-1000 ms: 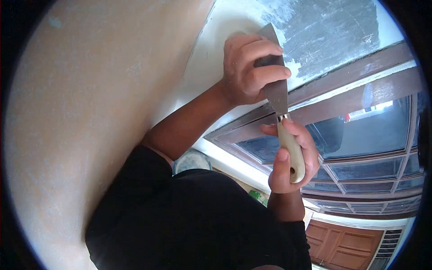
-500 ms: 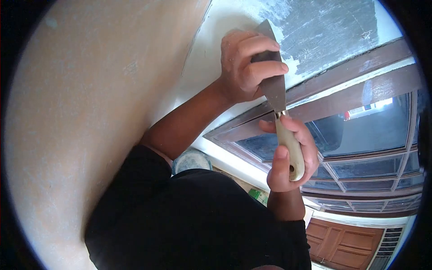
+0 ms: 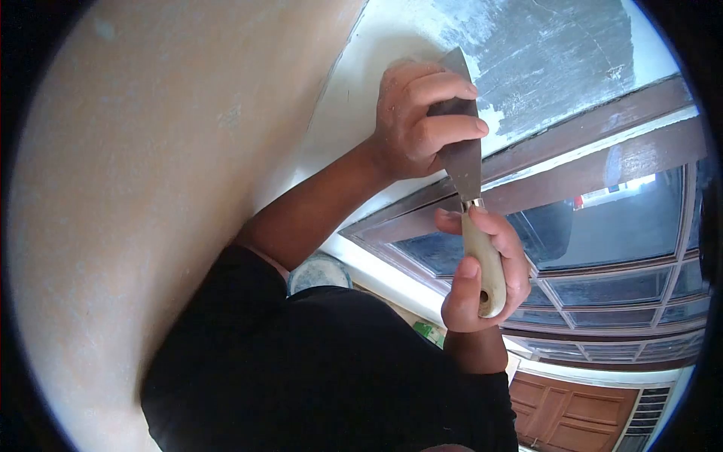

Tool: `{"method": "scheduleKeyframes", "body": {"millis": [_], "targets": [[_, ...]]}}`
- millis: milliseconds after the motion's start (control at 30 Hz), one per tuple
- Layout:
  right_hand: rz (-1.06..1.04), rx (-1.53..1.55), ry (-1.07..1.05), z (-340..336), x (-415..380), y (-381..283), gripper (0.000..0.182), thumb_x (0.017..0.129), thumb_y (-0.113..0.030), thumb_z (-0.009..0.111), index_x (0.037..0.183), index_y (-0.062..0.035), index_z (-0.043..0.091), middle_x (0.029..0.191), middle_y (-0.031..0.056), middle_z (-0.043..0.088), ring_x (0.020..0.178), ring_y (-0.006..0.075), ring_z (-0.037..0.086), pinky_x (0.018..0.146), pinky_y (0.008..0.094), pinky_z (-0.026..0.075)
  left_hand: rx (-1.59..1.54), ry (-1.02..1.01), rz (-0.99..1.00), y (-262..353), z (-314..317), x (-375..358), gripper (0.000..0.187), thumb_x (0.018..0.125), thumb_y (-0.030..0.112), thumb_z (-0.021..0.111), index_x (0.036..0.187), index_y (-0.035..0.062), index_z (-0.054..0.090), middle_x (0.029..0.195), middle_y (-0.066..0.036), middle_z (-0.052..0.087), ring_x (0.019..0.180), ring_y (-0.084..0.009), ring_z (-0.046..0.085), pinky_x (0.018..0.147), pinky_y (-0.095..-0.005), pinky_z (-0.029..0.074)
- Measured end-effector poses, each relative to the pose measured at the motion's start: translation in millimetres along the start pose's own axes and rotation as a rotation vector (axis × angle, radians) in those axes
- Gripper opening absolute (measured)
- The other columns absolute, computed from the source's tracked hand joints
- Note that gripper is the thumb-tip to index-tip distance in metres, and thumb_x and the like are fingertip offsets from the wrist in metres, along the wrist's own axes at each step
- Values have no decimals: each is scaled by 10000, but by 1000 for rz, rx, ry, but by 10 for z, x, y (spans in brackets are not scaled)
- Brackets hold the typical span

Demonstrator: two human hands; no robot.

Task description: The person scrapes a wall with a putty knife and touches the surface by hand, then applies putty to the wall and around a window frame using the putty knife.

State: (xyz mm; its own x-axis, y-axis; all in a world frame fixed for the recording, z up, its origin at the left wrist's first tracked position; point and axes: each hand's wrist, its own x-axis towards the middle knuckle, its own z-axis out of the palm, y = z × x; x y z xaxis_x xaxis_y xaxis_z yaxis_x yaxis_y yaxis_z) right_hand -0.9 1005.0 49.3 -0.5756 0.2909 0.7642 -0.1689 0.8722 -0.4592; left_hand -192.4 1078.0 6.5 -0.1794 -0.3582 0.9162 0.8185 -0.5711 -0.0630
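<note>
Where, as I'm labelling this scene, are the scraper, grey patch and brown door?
Scraper [image 3: 468, 173], head view: on the blade's bare lower part.
Grey patch [image 3: 553, 68], head view: middle of its surface.
Brown door [image 3: 572, 412], head view: middle of its visible face.

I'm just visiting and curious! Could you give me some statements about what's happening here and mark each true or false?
1. The right hand holds the scraper by its handle. True.
2. The left hand touches nothing. False: its fingers lie across the metal blade.
3. The handle is bright red. False: it is pale.
4. A brown door shows at the lower right. True.
5. The person's shirt is white. False: it is black.
</note>
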Motion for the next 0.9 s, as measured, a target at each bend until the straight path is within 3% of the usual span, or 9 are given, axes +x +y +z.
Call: {"method": "scheduleKeyframes", "body": {"millis": [467, 900], "targets": [[11, -36, -3, -7, 5, -16, 377, 831, -14, 569, 1186, 107, 605, 918, 223, 715, 832, 241, 726, 775, 309, 562, -1, -11, 16, 10, -6, 21, 428, 726, 172, 804, 1087, 278, 601, 1144, -30, 604, 969, -256, 603, 831, -424, 408], [3, -51, -20, -7, 19, -10, 366, 829, -24, 582, 1169, 107, 617, 915, 220, 716, 830, 264, 738, 772, 323, 572, -9, -9, 6, 14, -18, 1, 419, 707, 165, 800, 1067, 256, 606, 1146, -33, 604, 965, -265, 598, 829, -434, 415]]}}
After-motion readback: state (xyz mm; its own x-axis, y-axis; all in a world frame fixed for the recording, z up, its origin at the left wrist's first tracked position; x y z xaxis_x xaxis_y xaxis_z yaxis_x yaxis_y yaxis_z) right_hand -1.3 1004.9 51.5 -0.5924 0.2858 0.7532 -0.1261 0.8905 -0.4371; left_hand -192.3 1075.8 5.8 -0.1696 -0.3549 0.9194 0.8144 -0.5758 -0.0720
